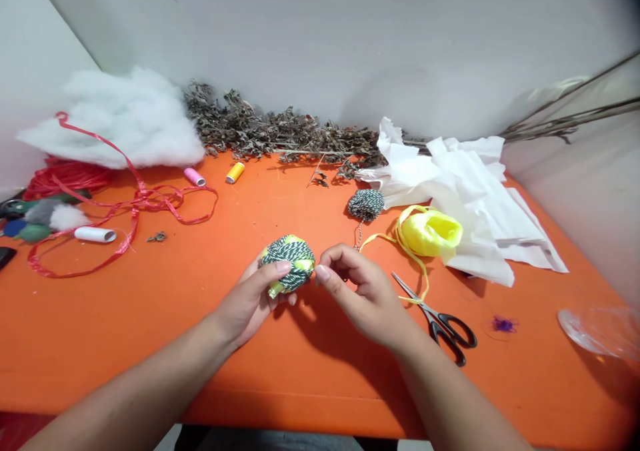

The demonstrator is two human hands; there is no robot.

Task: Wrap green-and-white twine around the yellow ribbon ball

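My left hand (250, 294) is closed around a small ball (290, 263) wrapped in dark green and white twisted cord. Yellow-green material shows through gaps in the wrapping, and a short pale green stub pokes out at its lower left. Right beside the ball, my right hand (360, 287) is closed in a pinch, thumb and forefinger at the ball's edge. The same kind of cord (359, 234) runs from a wound bundle of cord (366, 205) down behind my right hand; the part between my fingertips is barely visible.
Black-handled scissors (440, 324) lie right of my right hand, near a yellow ribbon roll (430, 232) and crumpled white paper (465, 191). Dried twigs (285, 131), white stuffing (125, 121), thread spools (235, 173) and red ribbon (143, 197) lie on the orange table (150, 331).
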